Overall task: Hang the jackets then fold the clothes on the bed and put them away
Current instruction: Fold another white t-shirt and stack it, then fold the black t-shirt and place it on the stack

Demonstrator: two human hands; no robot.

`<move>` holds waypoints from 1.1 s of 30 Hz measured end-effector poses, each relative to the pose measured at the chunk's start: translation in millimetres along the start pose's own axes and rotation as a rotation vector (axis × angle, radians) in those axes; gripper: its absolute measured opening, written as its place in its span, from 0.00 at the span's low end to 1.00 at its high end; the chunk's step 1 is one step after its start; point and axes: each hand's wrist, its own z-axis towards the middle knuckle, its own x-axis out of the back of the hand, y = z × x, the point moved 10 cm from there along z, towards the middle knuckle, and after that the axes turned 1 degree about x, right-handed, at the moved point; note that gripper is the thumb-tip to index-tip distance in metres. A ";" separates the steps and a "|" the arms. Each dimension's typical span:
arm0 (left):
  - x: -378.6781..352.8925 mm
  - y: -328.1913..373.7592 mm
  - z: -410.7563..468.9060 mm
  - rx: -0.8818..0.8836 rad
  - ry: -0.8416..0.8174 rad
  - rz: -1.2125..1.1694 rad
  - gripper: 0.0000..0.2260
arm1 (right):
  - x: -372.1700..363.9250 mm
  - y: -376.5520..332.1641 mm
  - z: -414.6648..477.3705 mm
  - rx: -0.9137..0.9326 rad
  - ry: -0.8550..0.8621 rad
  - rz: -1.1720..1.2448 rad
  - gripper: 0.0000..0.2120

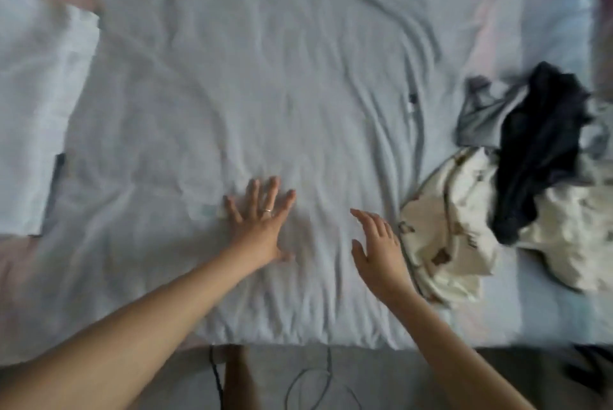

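Both hands flat and spread on the bed sheet, holding nothing.

Left hand (262, 220) lies palm down on the pale sheet (298, 94), fingers splayed, a ring on one finger. Right hand (378, 247) is extended with straight fingers, just beside the cream patterned garment (447, 230); contact with the sheet cannot be confirmed. A dark garment (537, 144) lies across the cream one, with a grey garment (481, 114) behind. A white pillow (39, 104) lies far left.

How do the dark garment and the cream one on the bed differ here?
The dark garment is plain; the cream garment bears small brown prints. The dark garment lies draped over the cream garment. The cream garment spreads wider than the dark garment. Both are crumpled and unfolded on the bed.
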 end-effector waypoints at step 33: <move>8.5 145.1 5.2 0.117 -0.282 -0.368 0.44 | 71.1 21.1 -72.6 -0.233 -0.096 0.454 0.15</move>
